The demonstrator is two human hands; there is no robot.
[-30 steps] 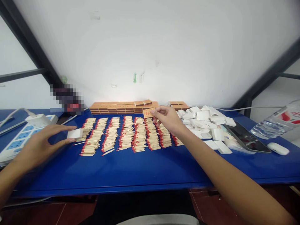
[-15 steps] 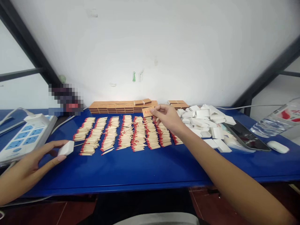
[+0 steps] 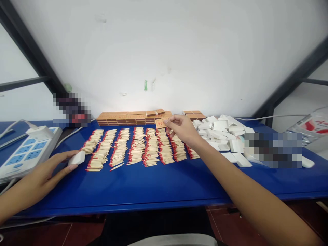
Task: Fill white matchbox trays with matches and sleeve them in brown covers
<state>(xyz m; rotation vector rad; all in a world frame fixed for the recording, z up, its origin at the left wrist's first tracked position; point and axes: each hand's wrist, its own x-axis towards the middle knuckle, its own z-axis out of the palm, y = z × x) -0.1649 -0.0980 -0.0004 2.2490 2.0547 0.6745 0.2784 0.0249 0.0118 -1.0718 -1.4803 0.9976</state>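
Observation:
At the left of the blue table, my left hand [image 3: 57, 169] pinches a white matchbox tray [image 3: 77, 158] between thumb and fingers, beside the leftmost rows of matches. What the tray holds, if anything, does not show. My right hand [image 3: 183, 128] grips an orange matchbox sleeve [image 3: 160, 123] with red print, held over the far ends of the match rows. Several rows of red-tipped wooden matches [image 3: 118, 148] lie side by side across the table. Behind them stand stacked orange matchboxes [image 3: 120, 117] along the wall, with two loose ones on top.
A heap of white matchbox trays [image 3: 221, 131] lies to the right. Beyond it are a blurred-out patch, a white mouse [image 3: 308, 162] and a clear plastic bottle [image 3: 312, 124]. A power strip [image 3: 29, 148] with cables occupies the left. Dark metal bars [image 3: 284, 73] slope at both sides.
My left hand has moved slightly right with the white tray, closer to the leftmost matches. The right hand holds its place with the orange sleeve.

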